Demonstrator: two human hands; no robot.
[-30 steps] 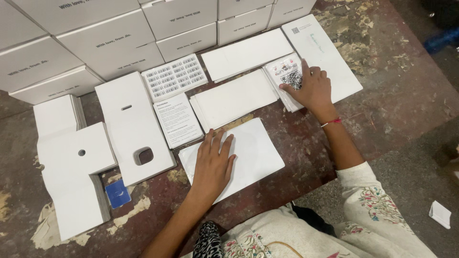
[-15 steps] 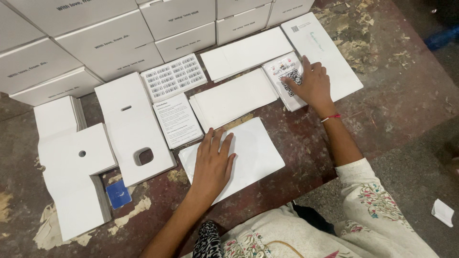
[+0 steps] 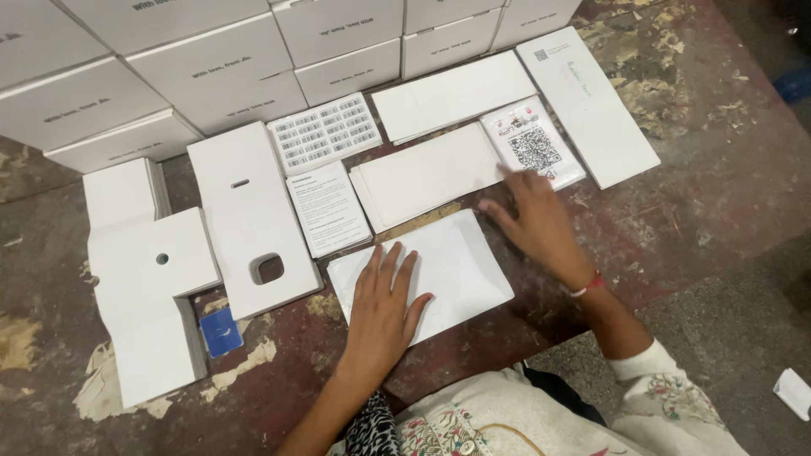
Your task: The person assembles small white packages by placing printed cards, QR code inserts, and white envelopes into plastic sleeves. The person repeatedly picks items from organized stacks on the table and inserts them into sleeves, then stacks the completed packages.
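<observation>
My left hand point(image 3: 384, 300) lies flat, fingers spread, on a white padded envelope point(image 3: 460, 262) at the near edge of the work surface. My right hand point(image 3: 541, 219) hovers blurred just right of the envelope, fingers apart, holding nothing. Just beyond it lies a stack of small cards with a square code pattern point(image 3: 532, 148). A stack of plain white sheets point(image 3: 427, 173) lies behind the envelope.
White boxes point(image 3: 211, 76) are stacked along the far side. On the left lie die-cut white cardboard pieces point(image 3: 253, 219), point(image 3: 148, 295), a small blue card point(image 3: 220, 331), a barcode sticker sheet point(image 3: 325, 131) and a printed leaflet point(image 3: 328, 207). Long white flat boxes point(image 3: 587, 105), point(image 3: 456, 93) lie at the back right.
My right hand has left the stack of code cards and drawn back toward me and to the left, near the envelope. My left hand stays on the envelope.
</observation>
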